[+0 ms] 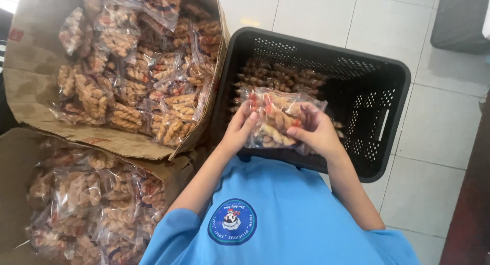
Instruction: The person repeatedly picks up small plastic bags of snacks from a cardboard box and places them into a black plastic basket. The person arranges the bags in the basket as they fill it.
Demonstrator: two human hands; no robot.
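Both my hands hold one clear plastic bag of twisted brown snacks [275, 119] just above the near edge of a black perforated plastic crate [367, 91]. My left hand [239, 129] grips the bag's left side and my right hand [317, 131] grips its right side. More bags of the same snacks [283, 77] lie inside the crate along its far left part.
A large open cardboard box [35, 76] full of snack bags stands to the left of the crate. A second cardboard box [15, 163] with more bags sits at the lower left. White floor tiles [439, 127] lie to the right, with a dark object [459, 20] at the top right.
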